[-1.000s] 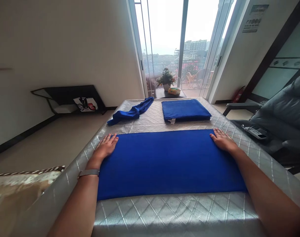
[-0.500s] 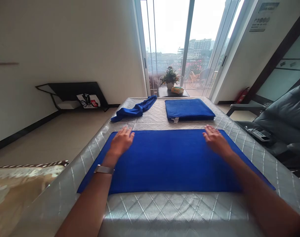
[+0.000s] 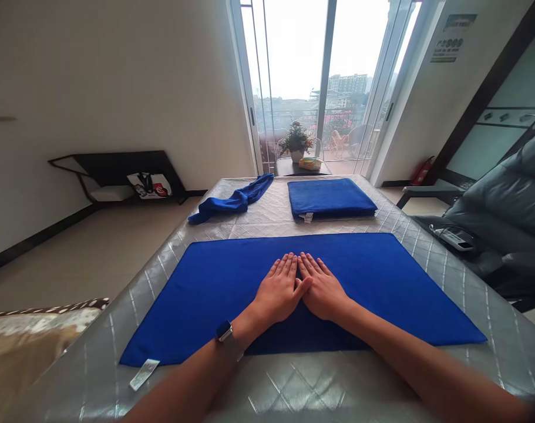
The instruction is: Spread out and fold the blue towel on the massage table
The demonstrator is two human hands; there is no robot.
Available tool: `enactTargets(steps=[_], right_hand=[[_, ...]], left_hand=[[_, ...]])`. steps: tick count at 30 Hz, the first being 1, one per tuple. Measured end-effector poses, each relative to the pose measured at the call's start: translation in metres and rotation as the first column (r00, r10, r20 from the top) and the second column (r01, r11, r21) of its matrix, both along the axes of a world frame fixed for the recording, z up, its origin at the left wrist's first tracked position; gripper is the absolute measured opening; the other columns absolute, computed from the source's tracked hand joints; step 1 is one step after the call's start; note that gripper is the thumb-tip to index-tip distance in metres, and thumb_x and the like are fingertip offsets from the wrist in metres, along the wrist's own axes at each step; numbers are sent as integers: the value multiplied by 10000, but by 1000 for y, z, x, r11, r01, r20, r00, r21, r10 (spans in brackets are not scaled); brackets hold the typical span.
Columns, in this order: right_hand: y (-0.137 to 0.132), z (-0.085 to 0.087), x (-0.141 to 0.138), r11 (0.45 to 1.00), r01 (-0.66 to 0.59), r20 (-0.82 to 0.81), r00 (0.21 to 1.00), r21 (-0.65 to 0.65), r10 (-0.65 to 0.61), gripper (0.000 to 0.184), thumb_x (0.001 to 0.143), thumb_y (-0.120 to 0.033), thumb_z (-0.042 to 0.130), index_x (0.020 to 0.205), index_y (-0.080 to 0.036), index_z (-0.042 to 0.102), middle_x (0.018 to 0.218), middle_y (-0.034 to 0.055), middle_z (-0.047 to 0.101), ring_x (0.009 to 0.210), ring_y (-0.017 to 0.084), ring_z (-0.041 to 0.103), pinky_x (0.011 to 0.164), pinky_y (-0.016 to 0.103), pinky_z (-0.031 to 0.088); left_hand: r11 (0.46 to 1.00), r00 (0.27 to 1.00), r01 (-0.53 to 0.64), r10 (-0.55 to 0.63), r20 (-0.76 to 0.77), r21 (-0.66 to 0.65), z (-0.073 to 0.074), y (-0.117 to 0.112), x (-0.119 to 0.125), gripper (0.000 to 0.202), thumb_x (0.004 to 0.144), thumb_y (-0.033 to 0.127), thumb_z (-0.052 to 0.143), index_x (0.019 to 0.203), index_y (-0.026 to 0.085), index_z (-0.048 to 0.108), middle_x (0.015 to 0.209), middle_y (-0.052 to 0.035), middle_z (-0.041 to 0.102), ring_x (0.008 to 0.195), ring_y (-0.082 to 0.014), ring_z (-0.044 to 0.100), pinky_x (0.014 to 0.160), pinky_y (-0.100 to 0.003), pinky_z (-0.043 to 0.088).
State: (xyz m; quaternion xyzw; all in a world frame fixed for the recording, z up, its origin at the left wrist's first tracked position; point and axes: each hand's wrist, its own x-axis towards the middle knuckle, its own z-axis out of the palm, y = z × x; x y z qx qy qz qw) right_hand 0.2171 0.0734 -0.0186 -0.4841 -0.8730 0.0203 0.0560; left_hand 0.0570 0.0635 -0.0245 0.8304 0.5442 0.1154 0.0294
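A blue towel [image 3: 197, 294] lies spread flat across the silver quilted table cover, with a white label [image 3: 144, 375] sticking out at its near left corner. My left hand [image 3: 279, 289] rests palm down on the middle of the towel, fingers stretched out. Beside it and touching it, my right hand [image 3: 323, 288] lies flat too, with my left thumb over its edge. Neither hand grips anything. Beyond the spread towel, a folded stack of blue towels [image 3: 331, 197] sits at the far right, and a crumpled blue towel [image 3: 232, 202] lies at the far left.
The quilted cover [image 3: 293, 385] shows around the towel. Behind the table stand a potted plant [image 3: 297, 141] and a tissue pack [image 3: 310, 163] before a glass door. A dark armchair [image 3: 505, 205] is at right, a black bench [image 3: 126, 167] at left.
Both hands have moved inward from the towel's far left and right areas to meet at its middle. The label at the near left corner now shows.
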Motion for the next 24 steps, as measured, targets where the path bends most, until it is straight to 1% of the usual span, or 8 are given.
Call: enactTargets(steps=[4,10,15,20,24], right_hand=[[-1,2,2,999,22,-10,1000,-25,-23,655,1055,-401,235,1606,-48,274,1669,136,195,1563,238,161,1286,448,171],[1,3,12,993,79,-7,997,-82,-80,681,1053,-444,227,1612,-55,254,1676,126,165,1565,233,147,1285,447,166],[1,2,15,994,84,-14,996,-65,-85,672,1051,-432,235,1613,-64,269,1677,121,184,1565,227,153,1287,424,160],[1,-1,15,996,71,-21,997,-50,-72,674,1047,-424,224,1610,-57,269,1677,124,190,1566,224,157,1284,436,168],[1,1,14,996,81,-6,997,-46,-82,671,1044,-414,220,1610,-57,271,1678,123,198,1565,224,167,1281,429,169]], left_hand=[[1000,999,-22,22,-25,4,-3,1,-2,796,1035,600,118,1575,54,331,1654,-163,300,1555,-244,232,1284,-452,241],[998,998,-52,53,-38,34,-9,1,-4,830,1019,642,125,1573,63,341,1650,-165,319,1550,-252,254,1279,-452,256],[998,997,-61,63,-46,34,-7,0,-4,837,1015,657,133,1572,69,347,1649,-158,315,1547,-247,254,1277,-444,260],[998,997,-60,61,-54,26,-7,1,-3,835,1015,656,126,1570,77,355,1645,-155,314,1544,-249,256,1273,-451,267],[998,997,-63,63,-48,3,-3,1,-1,858,1010,663,106,1574,59,338,1651,-168,296,1551,-251,239,1279,-447,240]])
